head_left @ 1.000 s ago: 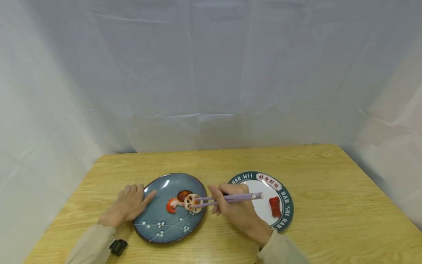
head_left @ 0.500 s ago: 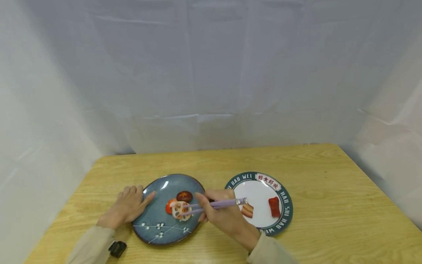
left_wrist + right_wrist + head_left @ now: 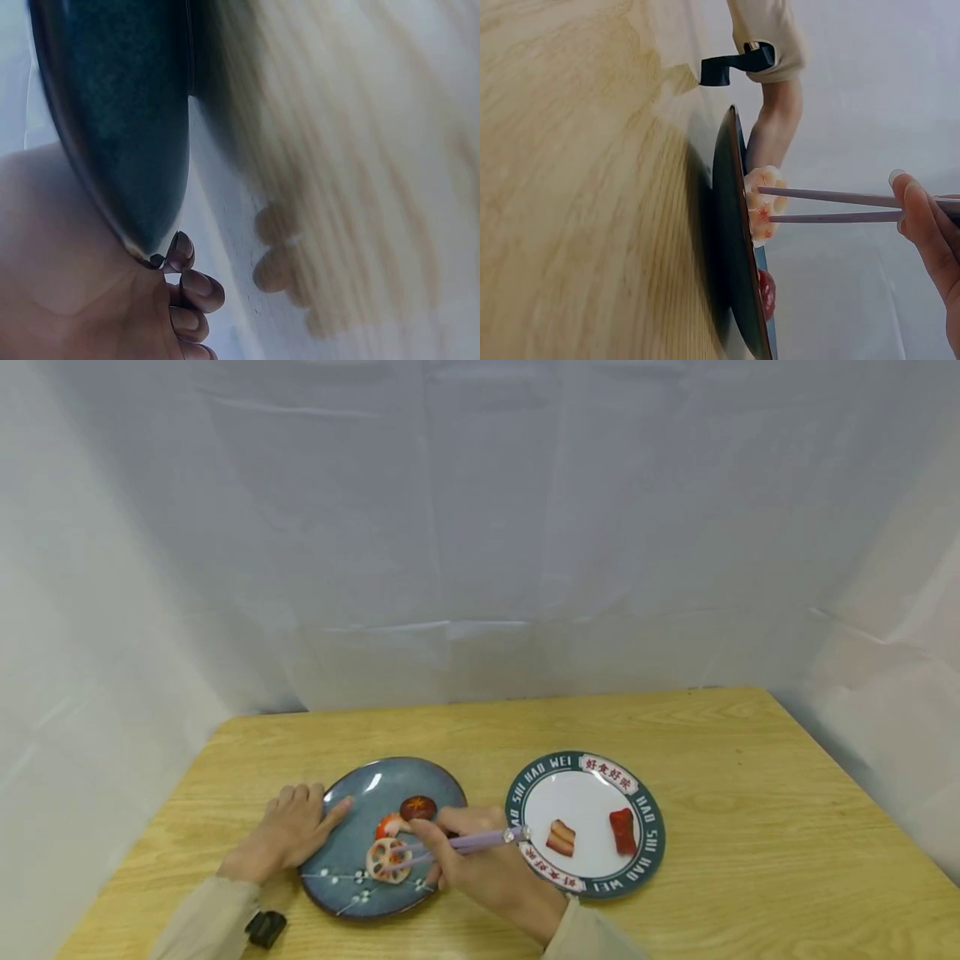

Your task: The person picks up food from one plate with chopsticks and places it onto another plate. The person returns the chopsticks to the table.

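My left hand [image 3: 287,828] holds the left rim of a blue-grey plate [image 3: 352,827], thumb on top; the left wrist view shows its curled fingers [image 3: 199,291] beyond the rim. In my right hand [image 3: 483,868] is a pair of lilac chopsticks [image 3: 480,841]. Their tips touch a lotus root slice [image 3: 378,858] on the plate; whether they pinch it or sit in its holes, I cannot tell. Behind the slice lies an orange and white shrimp [image 3: 387,827], partly hidden. Beside the shrimp is a brown shiitake mushroom cap [image 3: 417,807], also visible as a dark red-brown piece [image 3: 766,295] in the right wrist view.
A white plate [image 3: 577,797] with a green lettered rim stands to the right. On it lie a striped slice like pork belly [image 3: 561,838] and a red block [image 3: 622,832]. The wooden table [image 3: 750,827] backs onto a pale sheet [image 3: 487,527].
My right hand and chopsticks have moved left and toward me, and the lotus root slice has moved with them across the blue-grey plate, uncovering the pork-belly-like slice. My left hand stays on the rim.
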Action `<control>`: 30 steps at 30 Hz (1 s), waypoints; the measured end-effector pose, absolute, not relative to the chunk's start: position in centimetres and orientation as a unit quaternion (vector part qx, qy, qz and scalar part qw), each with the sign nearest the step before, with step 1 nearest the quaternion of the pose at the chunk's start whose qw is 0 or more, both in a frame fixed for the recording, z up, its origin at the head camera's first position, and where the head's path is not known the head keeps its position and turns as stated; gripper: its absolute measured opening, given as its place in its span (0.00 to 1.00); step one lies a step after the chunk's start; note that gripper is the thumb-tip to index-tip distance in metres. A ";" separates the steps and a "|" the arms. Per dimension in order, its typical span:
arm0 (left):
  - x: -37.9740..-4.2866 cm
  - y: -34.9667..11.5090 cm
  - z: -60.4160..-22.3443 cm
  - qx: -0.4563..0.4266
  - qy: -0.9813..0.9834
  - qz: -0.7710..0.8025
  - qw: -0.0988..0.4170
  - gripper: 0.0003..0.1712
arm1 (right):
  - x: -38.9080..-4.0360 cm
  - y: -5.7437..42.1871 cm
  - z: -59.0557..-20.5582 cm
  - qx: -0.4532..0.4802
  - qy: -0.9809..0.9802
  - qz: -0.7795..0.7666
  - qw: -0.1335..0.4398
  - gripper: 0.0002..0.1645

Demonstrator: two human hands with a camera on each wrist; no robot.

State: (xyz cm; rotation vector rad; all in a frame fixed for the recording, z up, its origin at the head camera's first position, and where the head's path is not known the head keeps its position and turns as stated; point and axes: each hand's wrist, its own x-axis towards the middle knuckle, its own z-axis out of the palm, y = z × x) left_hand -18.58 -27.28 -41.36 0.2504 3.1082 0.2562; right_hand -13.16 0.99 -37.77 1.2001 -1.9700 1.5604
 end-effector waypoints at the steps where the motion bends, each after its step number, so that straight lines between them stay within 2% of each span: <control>1: -18.6 -27.3 -41.4 0.080 0.993 0.082 0.006 0.37 | -13.0 0.9 -37.8 0.422 -0.699 0.551 0.173 0.20; 5: -18.5 -27.3 -41.4 0.081 0.993 0.084 0.001 0.36 | -12.8 0.4 -37.8 0.427 -0.702 0.543 0.175 0.22; 9: -18.5 -27.3 -41.4 0.082 0.993 0.085 -0.001 0.35 | -12.8 -0.1 -37.9 0.439 -0.693 0.545 0.175 0.18; 14: -18.6 -27.3 -41.5 0.081 0.993 0.083 0.003 0.35 | -12.7 -0.7 -38.2 0.443 -0.681 0.564 0.149 0.12; 21: -18.5 -27.3 -41.4 0.082 0.993 0.082 -0.004 0.34 | -12.7 -1.0 -38.1 0.421 -0.667 0.607 0.101 0.17; 30: -18.5 -27.4 -41.7 0.083 0.993 0.084 -0.015 0.35 | -12.8 -1.0 -38.1 0.373 -0.663 0.648 0.036 0.15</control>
